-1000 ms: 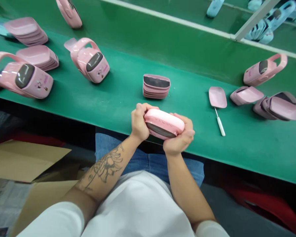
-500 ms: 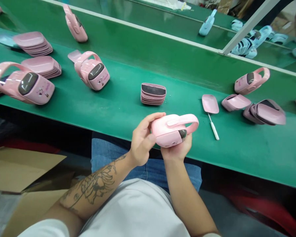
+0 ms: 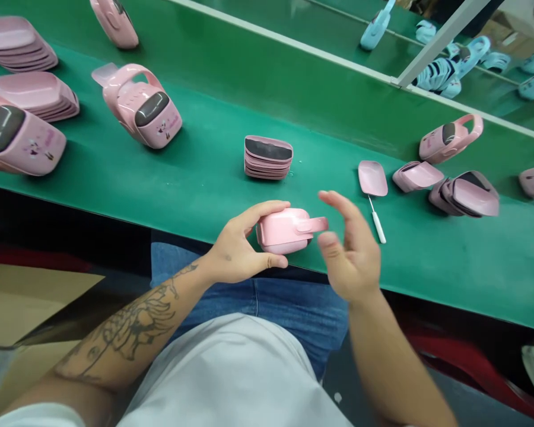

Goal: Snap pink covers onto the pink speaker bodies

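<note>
A pink plastic case (image 3: 281, 230) with a loop handle lies at the near edge of the green bench, its handle pointing right. My left hand (image 3: 238, 243) grips it from the left, fingers along the far side and thumb along the near side. Just right of the handle, my right hand (image 3: 353, 252) is raised and open, thumb and fingers apart, holding nothing. Beyond the case sits a stack of pink covers (image 3: 268, 157) with a dark panel on top. A white-handled screwdriver (image 3: 377, 219) lies right of my right hand, its tip by a loose pink cover (image 3: 372, 178).
Finished-looking pink cases (image 3: 153, 112) with dark windows stand to the left, near stacks of pink covers (image 3: 31, 92). More covers (image 3: 465, 194) and another case (image 3: 449, 139) are at the right. A green divider (image 3: 267, 65) runs behind; blue cases (image 3: 376, 26) lie beyond it.
My right hand has let go of the case and moved up and to the right, opening. The case has come down to the bench edge in my left hand.
</note>
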`<control>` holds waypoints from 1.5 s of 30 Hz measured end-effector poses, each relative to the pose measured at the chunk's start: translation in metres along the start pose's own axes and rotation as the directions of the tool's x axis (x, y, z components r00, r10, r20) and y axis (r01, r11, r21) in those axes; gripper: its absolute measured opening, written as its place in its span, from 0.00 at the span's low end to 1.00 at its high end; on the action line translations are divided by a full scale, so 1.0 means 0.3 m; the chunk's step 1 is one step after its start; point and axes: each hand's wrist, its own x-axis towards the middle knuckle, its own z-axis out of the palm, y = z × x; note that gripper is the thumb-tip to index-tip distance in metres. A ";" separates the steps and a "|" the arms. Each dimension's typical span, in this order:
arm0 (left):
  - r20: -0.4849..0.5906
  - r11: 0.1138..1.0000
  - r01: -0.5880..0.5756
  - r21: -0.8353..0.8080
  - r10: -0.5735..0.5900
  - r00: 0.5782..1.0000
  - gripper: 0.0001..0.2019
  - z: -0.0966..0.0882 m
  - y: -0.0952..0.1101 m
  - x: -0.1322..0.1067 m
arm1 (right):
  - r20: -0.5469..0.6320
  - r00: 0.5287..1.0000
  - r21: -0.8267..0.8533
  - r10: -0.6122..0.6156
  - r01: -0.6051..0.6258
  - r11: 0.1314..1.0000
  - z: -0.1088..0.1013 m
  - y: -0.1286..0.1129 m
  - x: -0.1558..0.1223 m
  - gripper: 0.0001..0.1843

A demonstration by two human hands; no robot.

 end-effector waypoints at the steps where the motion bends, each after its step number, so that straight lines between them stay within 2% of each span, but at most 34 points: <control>1: 0.020 1.000 0.000 0.019 0.000 1.000 0.47 -0.013 -0.002 0.000 | 0.183 0.981 -0.064 -0.057 0.070 0.996 -0.031 -0.021 0.016 0.33; 2: 0.044 0.999 -0.009 0.036 0.007 0.999 0.48 -0.025 -0.003 0.002 | 0.325 0.942 -0.108 -0.085 0.126 0.986 -0.053 -0.040 0.036 0.36; 4: 0.102 0.997 -0.034 0.073 0.027 0.994 0.50 -0.046 -0.003 0.004 | 0.479 0.872 -0.158 -0.095 0.192 0.969 -0.072 -0.071 0.080 0.40; 7: 0.167 0.995 0.016 0.096 -0.032 0.985 0.52 -0.065 0.002 0.004 | 0.591 0.806 -0.178 -0.030 0.166 0.970 -0.069 -0.104 0.140 0.40; 10: 0.151 0.990 0.140 0.030 -0.143 0.978 0.55 -0.067 0.002 -0.004 | 0.635 0.768 -0.211 0.086 0.065 0.975 -0.061 -0.132 0.174 0.37; 14: 0.133 0.976 0.212 -0.060 -0.202 0.970 0.55 -0.057 -0.014 -0.011 | 0.632 0.748 -0.272 0.204 -0.032 0.962 -0.051 -0.162 0.193 0.34; 18: 0.105 0.977 0.173 -0.127 -0.160 0.981 0.52 -0.041 -0.032 -0.004 | 0.642 0.727 -0.252 0.244 -0.100 0.963 -0.049 -0.178 0.202 0.32; 24: 0.030 0.972 0.128 -0.195 -0.125 0.992 0.48 -0.013 -0.021 0.013 | 0.625 0.731 -0.234 0.274 -0.159 0.959 -0.054 -0.181 0.210 0.30; 30: -0.022 0.978 0.132 -0.162 -0.137 0.990 0.46 -0.008 -0.010 0.017 | 0.613 0.757 -0.248 0.225 -0.086 0.965 -0.051 -0.157 0.208 0.32; 32: -0.011 0.980 0.127 -0.153 -0.130 0.991 0.46 -0.012 -0.014 0.016 | 0.613 0.764 -0.241 0.200 -0.059 0.969 -0.053 -0.153 0.204 0.31; 35: 0.043 0.976 0.123 -0.182 -0.117 0.992 0.48 -0.013 -0.024 0.011 | 0.631 0.751 -0.236 0.194 -0.053 0.970 -0.052 -0.160 0.206 0.31; 37: 0.042 0.968 0.099 -0.229 -0.092 0.995 0.44 0.003 -0.026 0.010 | 0.638 0.734 -0.263 0.234 -0.079 0.962 -0.045 -0.172 0.217 0.28; 39: -0.061 0.965 0.064 -0.255 -0.082 0.995 0.37 0.038 -0.022 0.014 | 0.629 0.732 -0.285 0.263 -0.098 0.954 -0.032 -0.185 0.235 0.21; 41: -0.201 0.966 0.072 -0.249 -0.124 0.972 0.38 0.083 -0.008 0.024 | 0.641 0.720 -0.281 0.266 -0.102 0.954 -0.017 -0.193 0.253 0.17; 43: -0.290 0.963 0.126 -0.237 -0.194 0.937 0.41 0.120 0.010 0.040 | 0.680 0.675 -0.284 0.287 -0.119 0.952 -0.006 -0.193 0.267 0.14; 45: -0.325 0.960 0.162 -0.230 -0.232 0.917 0.41 0.139 0.023 0.059 | 0.695 0.647 -0.284 0.313 -0.152 0.947 0.000 -0.189 0.270 0.12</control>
